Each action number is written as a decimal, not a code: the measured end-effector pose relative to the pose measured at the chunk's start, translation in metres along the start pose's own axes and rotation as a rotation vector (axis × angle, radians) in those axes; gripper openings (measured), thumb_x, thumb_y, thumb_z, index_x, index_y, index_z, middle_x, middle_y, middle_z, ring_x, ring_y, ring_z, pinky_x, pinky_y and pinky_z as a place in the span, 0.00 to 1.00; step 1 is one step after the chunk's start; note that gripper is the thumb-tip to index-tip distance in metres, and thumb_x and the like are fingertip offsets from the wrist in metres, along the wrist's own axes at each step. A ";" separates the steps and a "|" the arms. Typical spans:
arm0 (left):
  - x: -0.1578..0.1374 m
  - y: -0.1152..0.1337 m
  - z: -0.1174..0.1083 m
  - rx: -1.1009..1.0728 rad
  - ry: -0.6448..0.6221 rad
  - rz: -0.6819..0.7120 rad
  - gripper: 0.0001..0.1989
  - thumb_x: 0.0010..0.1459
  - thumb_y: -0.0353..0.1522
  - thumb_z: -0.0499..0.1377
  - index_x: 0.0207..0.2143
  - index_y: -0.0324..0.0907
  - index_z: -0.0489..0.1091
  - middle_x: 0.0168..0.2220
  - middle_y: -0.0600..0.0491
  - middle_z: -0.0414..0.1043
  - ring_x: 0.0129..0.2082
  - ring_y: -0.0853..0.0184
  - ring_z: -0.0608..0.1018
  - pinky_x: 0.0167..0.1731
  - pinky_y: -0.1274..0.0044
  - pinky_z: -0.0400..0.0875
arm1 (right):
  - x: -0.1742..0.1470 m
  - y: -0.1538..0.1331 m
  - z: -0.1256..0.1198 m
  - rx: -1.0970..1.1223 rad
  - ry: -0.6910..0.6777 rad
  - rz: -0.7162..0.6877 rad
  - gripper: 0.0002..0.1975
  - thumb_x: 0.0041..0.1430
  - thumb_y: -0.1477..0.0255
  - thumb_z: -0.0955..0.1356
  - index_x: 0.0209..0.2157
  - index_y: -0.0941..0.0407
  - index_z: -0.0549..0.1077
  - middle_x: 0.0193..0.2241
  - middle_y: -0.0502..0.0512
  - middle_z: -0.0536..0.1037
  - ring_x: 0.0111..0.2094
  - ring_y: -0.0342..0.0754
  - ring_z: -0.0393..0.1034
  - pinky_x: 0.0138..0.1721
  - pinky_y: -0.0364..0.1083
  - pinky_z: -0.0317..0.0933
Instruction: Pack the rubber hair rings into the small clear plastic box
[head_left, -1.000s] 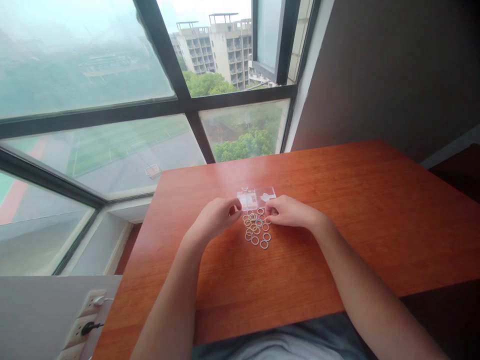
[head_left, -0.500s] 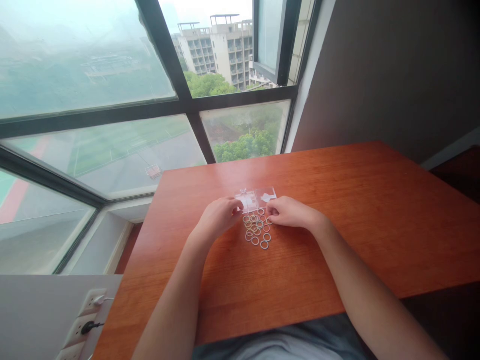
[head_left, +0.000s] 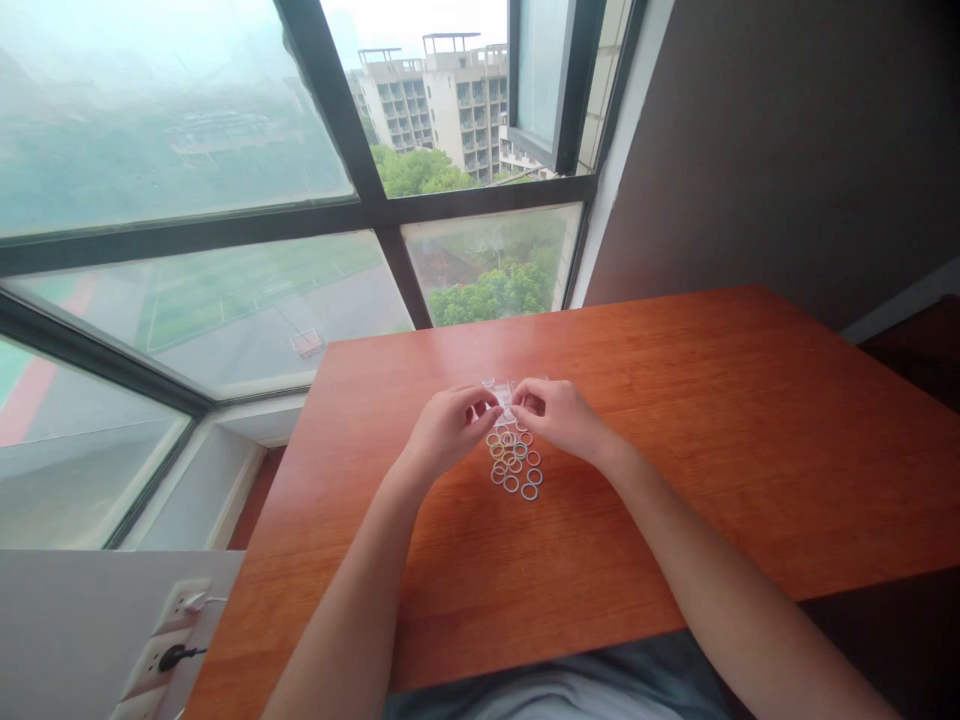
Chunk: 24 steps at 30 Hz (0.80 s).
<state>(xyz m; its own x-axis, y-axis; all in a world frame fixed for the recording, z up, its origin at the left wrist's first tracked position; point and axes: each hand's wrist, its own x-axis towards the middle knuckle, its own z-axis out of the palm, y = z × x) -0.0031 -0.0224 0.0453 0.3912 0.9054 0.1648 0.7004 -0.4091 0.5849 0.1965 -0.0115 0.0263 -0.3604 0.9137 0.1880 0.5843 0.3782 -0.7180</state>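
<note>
Several small rings [head_left: 530, 491] like hair ties, in pale yellow, pink, grey and white, lie loosely on the brown table, some overlapping. Just beyond them is a clear plastic box [head_left: 503, 390], mostly covered by my hands. My left hand [head_left: 456, 420] is at the box's left, thumb and fingers pinched together. From the right, my right hand [head_left: 559, 412] reaches over the box with its fingertips closed, seemingly on a small ring. The two sets of fingertips almost meet above the box. What sits between the left fingertips is too small to make out.
The wooden table [head_left: 720, 430] extends far to the right. A dark-framed window [head_left: 480, 195] rises behind its far edge. Sockets [head_left: 169, 650] with plugs and cords are on the low wall at lower left.
My right hand has moved up and left from the rings, and the ring by its fingers no longer lies there. My left hand has shifted slightly right, its fingertips closer to the right hand's.
</note>
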 end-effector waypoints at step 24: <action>0.012 -0.039 0.018 0.216 0.216 -0.181 0.08 0.58 0.35 0.55 0.34 0.44 0.73 0.33 0.53 0.74 0.31 0.68 0.73 0.32 0.78 0.63 | -0.008 -0.005 -0.011 -0.262 -0.303 0.019 0.08 0.57 0.72 0.66 0.35 0.53 0.77 0.28 0.50 0.78 0.28 0.43 0.67 0.30 0.41 0.53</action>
<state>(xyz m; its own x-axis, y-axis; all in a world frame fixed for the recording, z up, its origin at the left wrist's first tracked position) -0.0151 0.0022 0.0106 0.1302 0.9592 0.2510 0.8662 -0.2333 0.4420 0.2042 -0.0189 0.0360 -0.5227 0.8505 -0.0582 0.7445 0.4221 -0.5173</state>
